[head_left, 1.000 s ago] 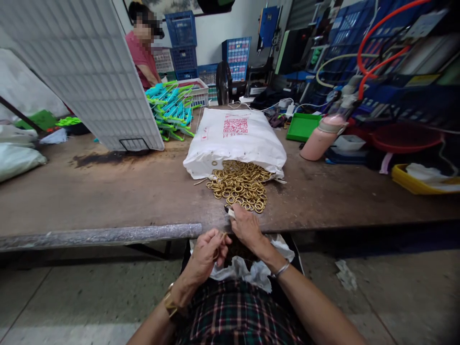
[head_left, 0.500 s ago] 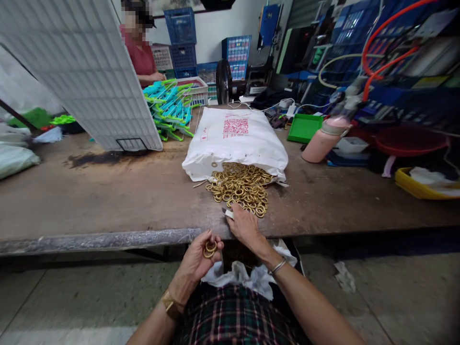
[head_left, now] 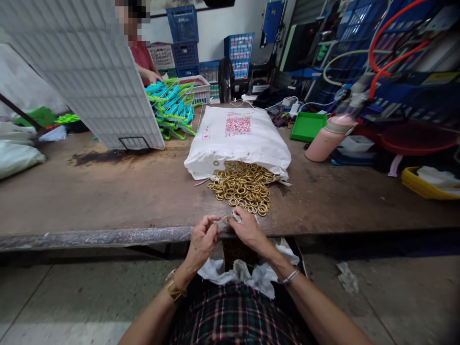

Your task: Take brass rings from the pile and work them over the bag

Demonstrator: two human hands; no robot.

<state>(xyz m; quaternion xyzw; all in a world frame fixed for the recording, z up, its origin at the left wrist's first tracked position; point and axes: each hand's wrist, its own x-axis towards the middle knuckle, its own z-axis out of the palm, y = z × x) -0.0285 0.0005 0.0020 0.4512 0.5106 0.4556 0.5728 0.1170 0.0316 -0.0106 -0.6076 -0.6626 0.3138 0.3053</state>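
My left hand (head_left: 204, 239) is just over the table's front edge, its fingers curled and the thumb close to the index finger. What lies inside it is hidden. To its right, my right hand (head_left: 248, 231) is closed around a small white-handled cutter (head_left: 236, 217), whose blade I cannot make out now. A gold-coloured ring (head_left: 226, 220) shows at the right hand's fingertips, between the two hands. Just beyond, a heap of gold-coloured rings (head_left: 244, 184) spills from the mouth of a white sack (head_left: 237, 139) with red print.
Brown table (head_left: 89, 201) under everything. A white wire grid panel (head_left: 97, 86) leans at the left, beside green and blue plastic pieces (head_left: 172, 108). Behind them a person's hand (head_left: 154, 76) shows. On the right are a pink bottle (head_left: 325, 141), a green tray (head_left: 308, 126) and a yellow basket (head_left: 420, 184).
My left hand has moved up and forward, and the two rings in its fingers no longer show there. A ring now appears at my right fingertips. The cutter has turned in my right hand.
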